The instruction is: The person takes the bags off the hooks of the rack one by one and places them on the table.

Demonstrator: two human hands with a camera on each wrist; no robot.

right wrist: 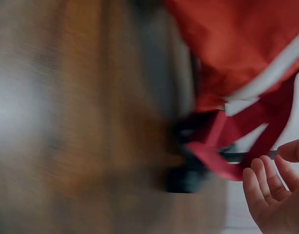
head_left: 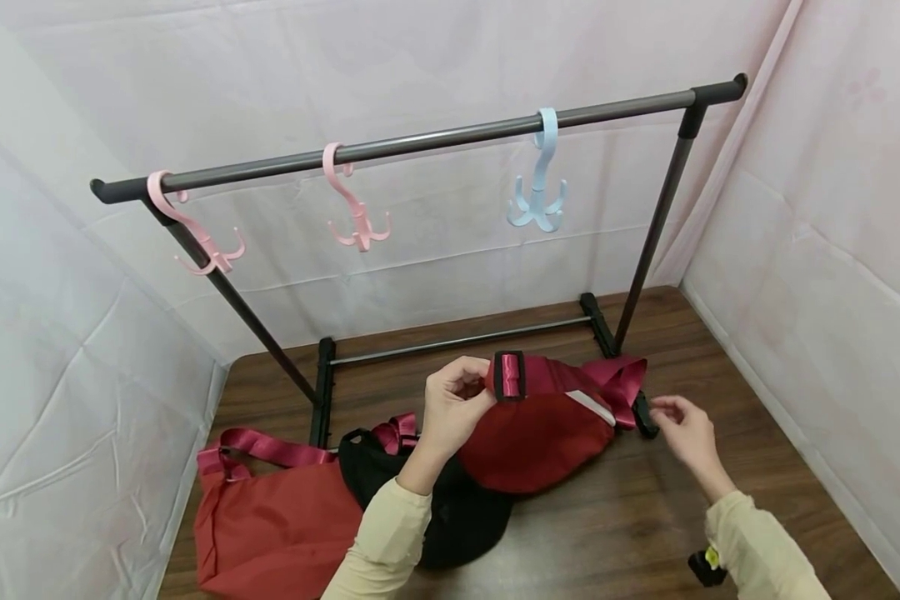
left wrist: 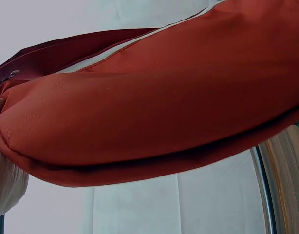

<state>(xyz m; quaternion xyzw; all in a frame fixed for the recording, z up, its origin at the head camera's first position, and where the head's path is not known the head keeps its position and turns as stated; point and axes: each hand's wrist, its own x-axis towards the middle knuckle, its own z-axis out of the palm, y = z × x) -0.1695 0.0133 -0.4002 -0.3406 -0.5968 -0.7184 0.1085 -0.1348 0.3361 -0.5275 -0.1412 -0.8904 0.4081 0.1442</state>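
A red waist bag (head_left: 543,442) with a pale zip and dark red strap is held up at its left end. My left hand (head_left: 453,408) pinches that end beside a black buckle (head_left: 510,375); in the left wrist view only part of the hand (left wrist: 8,183) shows at the edge. My right hand (head_left: 686,433), fingers loosely bent, is just right of the bag's looped strap (head_left: 626,383). In the right wrist view, the thumb and fingers (right wrist: 281,187) are beside the strap loop (right wrist: 227,168) with no visible grip on it.
Behind stands a dark clothes rack (head_left: 450,137) with two pink hooks (head_left: 356,212) and a blue hook (head_left: 538,187). A red bag (head_left: 277,525) and a black cap-like item (head_left: 465,521) lie on the wooden table (head_left: 570,550). A small black-and-yellow object (head_left: 707,567) is near the right sleeve.
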